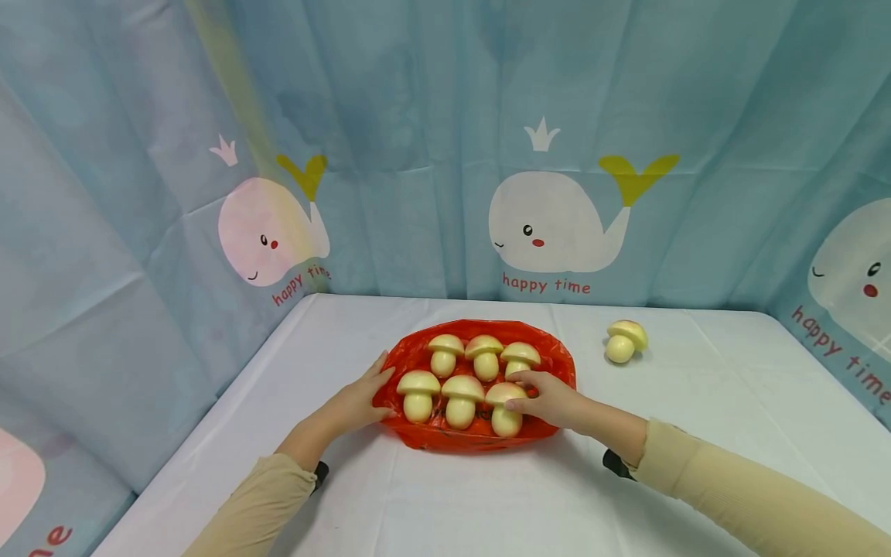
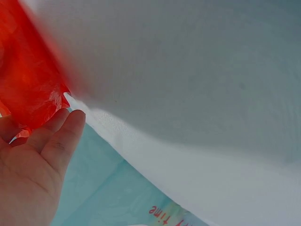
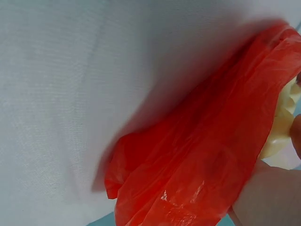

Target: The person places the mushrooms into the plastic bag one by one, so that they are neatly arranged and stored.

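Observation:
A red plastic bag (image 1: 435, 439) is spread open on the table, with several toy mushrooms (image 1: 462, 389) lying in two rows on it, pale yellow with rounded caps. My left hand (image 1: 358, 398) rests against the bag's left side, fingers spread; in the left wrist view its fingers (image 2: 63, 141) touch the red plastic. At the front right of the bag, my right hand (image 1: 557, 398) pinches a toy mushroom (image 1: 506, 422) between thumb and fingers. The right wrist view has the bag's wall (image 3: 202, 155) hiding much of that hand, and part of a pale mushroom (image 3: 277, 134) shows.
One more toy mushroom (image 1: 625, 341) lies on the white tablecloth (image 1: 696, 387) to the right of the bag. Behind the table hangs a light blue curtain (image 1: 418, 193) printed with whales.

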A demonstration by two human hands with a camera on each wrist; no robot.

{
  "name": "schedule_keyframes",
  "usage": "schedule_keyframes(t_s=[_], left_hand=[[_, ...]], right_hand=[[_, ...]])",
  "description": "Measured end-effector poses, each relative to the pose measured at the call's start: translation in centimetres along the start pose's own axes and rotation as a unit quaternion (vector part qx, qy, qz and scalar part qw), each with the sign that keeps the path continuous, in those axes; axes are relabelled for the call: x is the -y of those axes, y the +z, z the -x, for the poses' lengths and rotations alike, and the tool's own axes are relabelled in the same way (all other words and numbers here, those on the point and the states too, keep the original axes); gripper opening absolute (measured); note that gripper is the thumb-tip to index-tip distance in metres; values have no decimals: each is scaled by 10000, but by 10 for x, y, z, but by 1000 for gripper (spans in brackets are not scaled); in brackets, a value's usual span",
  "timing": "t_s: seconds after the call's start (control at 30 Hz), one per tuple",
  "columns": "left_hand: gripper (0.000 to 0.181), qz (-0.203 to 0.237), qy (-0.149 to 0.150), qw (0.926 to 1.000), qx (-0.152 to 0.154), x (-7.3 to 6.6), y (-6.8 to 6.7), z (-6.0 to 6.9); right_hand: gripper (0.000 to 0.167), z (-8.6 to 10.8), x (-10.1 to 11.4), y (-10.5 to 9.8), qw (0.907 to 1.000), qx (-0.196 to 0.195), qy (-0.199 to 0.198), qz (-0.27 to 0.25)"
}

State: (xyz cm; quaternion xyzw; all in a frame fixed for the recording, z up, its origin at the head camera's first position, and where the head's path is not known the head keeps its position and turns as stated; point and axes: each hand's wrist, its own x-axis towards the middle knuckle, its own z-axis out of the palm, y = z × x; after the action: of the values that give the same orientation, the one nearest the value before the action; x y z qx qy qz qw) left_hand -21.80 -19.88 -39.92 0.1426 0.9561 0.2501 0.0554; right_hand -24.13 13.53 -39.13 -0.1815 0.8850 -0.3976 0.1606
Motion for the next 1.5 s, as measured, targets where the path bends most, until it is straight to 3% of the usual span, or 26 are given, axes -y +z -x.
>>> schedule_keyframes(t_s=[0.43, 0.77, 1.13, 1.5], left_hand=[[71, 14, -45, 10000, 29, -2, -1, 0], [71, 7, -73, 10000, 11, 0, 0, 0], [71, -54, -89, 9999, 49, 1, 0, -2], [73, -55, -112, 9999, 49, 1, 0, -2]], right_hand=[[64, 0, 2, -2, 9996, -98, 161, 224], [51, 12, 1, -26, 9991, -258, 55, -331], [48, 25, -11, -60, 9862, -841, 37, -1425], [53, 28, -44, -89, 9719, -1950, 73, -1320]])
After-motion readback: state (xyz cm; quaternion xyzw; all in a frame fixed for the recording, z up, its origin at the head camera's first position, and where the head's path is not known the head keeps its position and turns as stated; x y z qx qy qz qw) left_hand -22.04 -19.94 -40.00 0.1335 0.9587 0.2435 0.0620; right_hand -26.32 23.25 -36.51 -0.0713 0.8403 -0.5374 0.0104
